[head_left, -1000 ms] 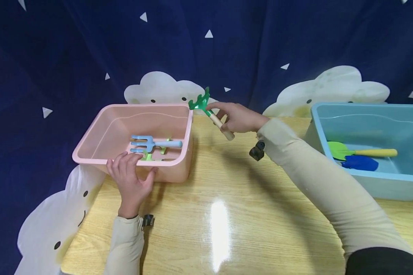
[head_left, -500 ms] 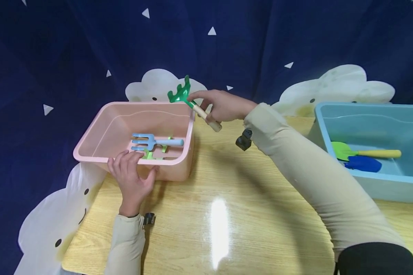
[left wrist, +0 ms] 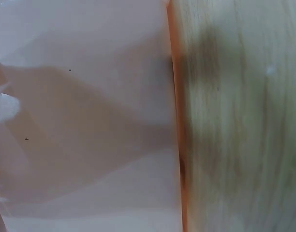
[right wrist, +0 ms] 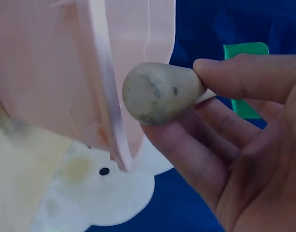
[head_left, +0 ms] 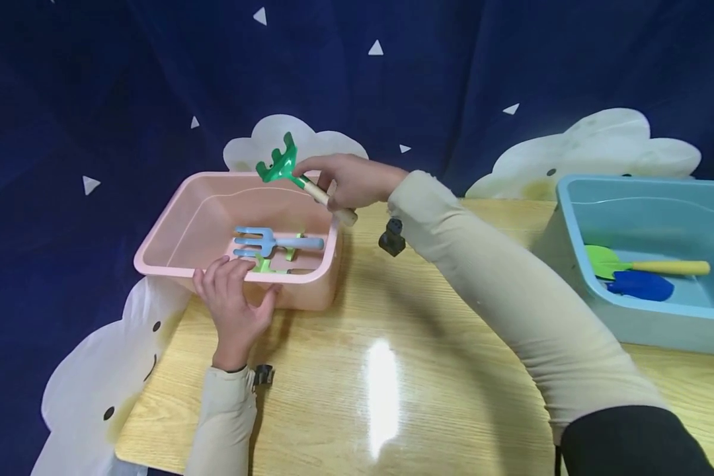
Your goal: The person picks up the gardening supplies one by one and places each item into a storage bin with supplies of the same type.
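In the head view my right hand (head_left: 357,180) holds a toy hand rake (head_left: 283,165) with green tines and a wooden handle. The rake is above the right back part of the pink bin (head_left: 327,271), tines pointing up and left. The right wrist view shows the butt of the wooden handle (right wrist: 160,92) pinched between thumb and fingers. My left hand (head_left: 235,307) grips the bin's near rim, fingers over the edge and thumb against the outer wall. Inside the bin lie a light-blue toy fork (head_left: 264,242) and light-green pieces (head_left: 264,264), partly hidden by the rim.
To the right stands a blue bin (head_left: 660,330). It contains a green shovel with a yellow handle (head_left: 672,267) and a dark-blue scoop (head_left: 645,285). Both bins stand on a wooden table (head_left: 452,383), with a dark-blue cloud-printed cloth (head_left: 440,79) behind.
My right hand has carried the rake left, from beside the pink bin's right edge to above its inside. The left hand keeps its grip on the rim. The view has shifted slightly.
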Demonstrator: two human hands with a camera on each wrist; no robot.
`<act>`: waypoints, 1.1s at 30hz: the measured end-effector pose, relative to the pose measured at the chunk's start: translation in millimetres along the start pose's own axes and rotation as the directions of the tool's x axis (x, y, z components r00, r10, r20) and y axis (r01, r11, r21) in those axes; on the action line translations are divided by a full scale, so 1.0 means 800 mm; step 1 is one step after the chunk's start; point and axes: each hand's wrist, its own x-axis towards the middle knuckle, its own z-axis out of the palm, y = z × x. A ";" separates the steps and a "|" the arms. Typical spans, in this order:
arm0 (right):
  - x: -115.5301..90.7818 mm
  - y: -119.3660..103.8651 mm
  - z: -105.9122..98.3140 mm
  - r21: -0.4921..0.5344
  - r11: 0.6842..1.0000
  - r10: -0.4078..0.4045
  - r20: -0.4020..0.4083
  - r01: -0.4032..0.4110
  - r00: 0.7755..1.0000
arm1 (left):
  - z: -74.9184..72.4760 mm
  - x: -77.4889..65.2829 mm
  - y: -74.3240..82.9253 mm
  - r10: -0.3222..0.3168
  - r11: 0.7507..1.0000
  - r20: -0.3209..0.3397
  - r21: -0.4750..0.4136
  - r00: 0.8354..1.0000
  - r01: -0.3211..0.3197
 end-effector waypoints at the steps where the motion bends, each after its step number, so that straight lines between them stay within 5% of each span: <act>1: 0.004 -0.001 0.002 0.008 1.000 0.000 -0.001 0.000 1.000 | 0.000 0.000 0.000 0.001 1.000 -0.003 0.001 1.000 -0.001; 16: 0.049 -0.025 0.031 -0.145 0.989 0.026 0.082 -0.014 0.996 | -0.005 -0.003 0.007 0.006 1.000 -0.008 0.008 1.000 -0.005; 24: 0.057 -0.032 0.042 -0.110 0.993 0.055 0.153 -0.039 0.987 | -0.009 -0.002 0.006 0.005 1.000 0.002 0.021 1.000 -0.005; 33: 0.067 -0.018 0.055 -0.324 0.945 -0.005 0.096 0.035 0.995 | -0.010 -0.004 0.010 -0.005 1.000 0.029 0.021 1.000 0.004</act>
